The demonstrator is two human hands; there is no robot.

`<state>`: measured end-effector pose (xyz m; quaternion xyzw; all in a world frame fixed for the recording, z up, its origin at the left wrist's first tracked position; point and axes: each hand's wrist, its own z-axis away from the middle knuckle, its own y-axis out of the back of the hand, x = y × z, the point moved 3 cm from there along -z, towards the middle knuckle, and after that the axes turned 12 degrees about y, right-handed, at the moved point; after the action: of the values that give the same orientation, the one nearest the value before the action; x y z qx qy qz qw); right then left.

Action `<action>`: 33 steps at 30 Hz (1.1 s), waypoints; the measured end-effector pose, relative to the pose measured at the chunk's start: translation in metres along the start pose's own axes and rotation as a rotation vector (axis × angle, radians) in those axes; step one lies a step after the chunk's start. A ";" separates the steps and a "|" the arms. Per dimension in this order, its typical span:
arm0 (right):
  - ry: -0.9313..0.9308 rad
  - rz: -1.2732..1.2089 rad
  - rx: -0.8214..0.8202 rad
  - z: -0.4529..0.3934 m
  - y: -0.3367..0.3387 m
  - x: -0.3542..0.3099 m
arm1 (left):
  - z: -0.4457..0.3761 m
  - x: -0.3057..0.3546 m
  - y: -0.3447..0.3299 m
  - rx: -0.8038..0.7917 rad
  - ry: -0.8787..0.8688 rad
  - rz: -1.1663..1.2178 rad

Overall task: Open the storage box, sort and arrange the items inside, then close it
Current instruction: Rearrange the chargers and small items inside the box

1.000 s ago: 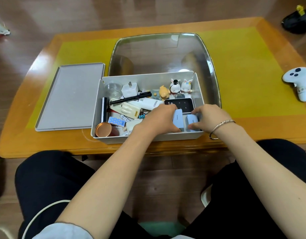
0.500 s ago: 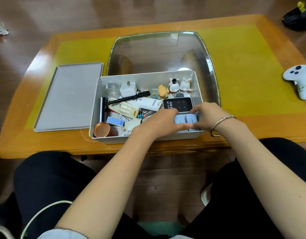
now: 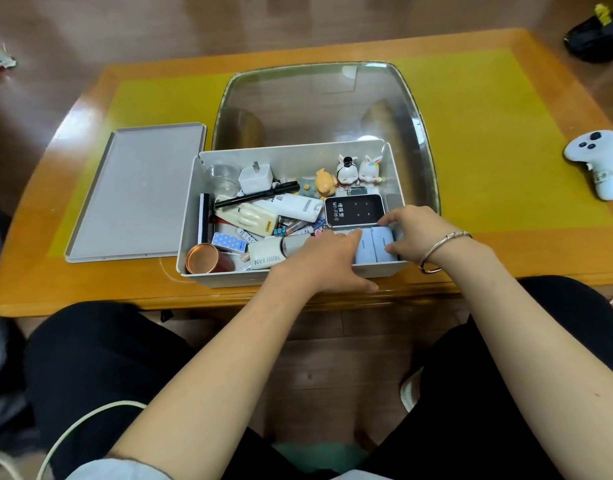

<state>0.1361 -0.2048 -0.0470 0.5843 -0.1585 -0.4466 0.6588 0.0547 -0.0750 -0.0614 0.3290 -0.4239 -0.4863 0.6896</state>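
Note:
The open white storage box (image 3: 229, 275) stands at the table's near edge, full of small items. Its grey lid (image 3: 135, 192) lies flat to its left. Two pale blue boxes (image 3: 374, 249) sit side by side in the box's front right corner. My left hand (image 3: 327, 261) presses flat against their left side, thumb outside the front wall. My right hand (image 3: 414, 233) pinches the right blue box between thumb and curled fingers. Behind them lies a black WiFi device (image 3: 353, 209). A copper cup (image 3: 201, 259) and a mini fan carton (image 3: 267, 254) lie at the front left.
Figurines (image 3: 357, 169), a white charger (image 3: 256, 176), a black pen (image 3: 256, 199) and a clear cup (image 3: 222, 176) fill the box's back. A glass tabletop panel (image 3: 319, 102) lies behind it. A white controller (image 3: 599, 164) rests at the table's right edge.
The two pale blue boxes have come together and settled side by side in the front right corner. My left fingers have flattened against them; my right hand stays on the right one.

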 end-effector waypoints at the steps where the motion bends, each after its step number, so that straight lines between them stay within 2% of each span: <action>1: 0.004 0.006 -0.001 0.000 0.000 0.000 | -0.001 0.001 -0.001 -0.002 0.008 0.018; 10: -0.017 0.018 0.024 -0.001 -0.003 0.000 | -0.002 0.006 0.002 0.086 -0.018 -0.040; 15: -0.030 0.008 0.077 0.001 -0.002 0.001 | 0.011 0.005 0.001 0.213 -0.075 -0.050; 21: -0.057 0.026 0.122 0.003 0.003 -0.006 | 0.016 0.008 0.001 0.232 -0.123 -0.123; 27: -0.050 0.146 0.305 0.010 0.014 -0.023 | 0.026 0.002 -0.001 0.339 -0.122 -0.141; 33: 0.112 0.109 0.454 0.004 0.020 -0.047 | 0.045 -0.023 0.016 0.526 -0.012 -0.063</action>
<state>0.1151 -0.1723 -0.0127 0.7320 -0.2493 -0.3301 0.5414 0.0163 -0.0505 -0.0346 0.5073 -0.5293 -0.3825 0.5623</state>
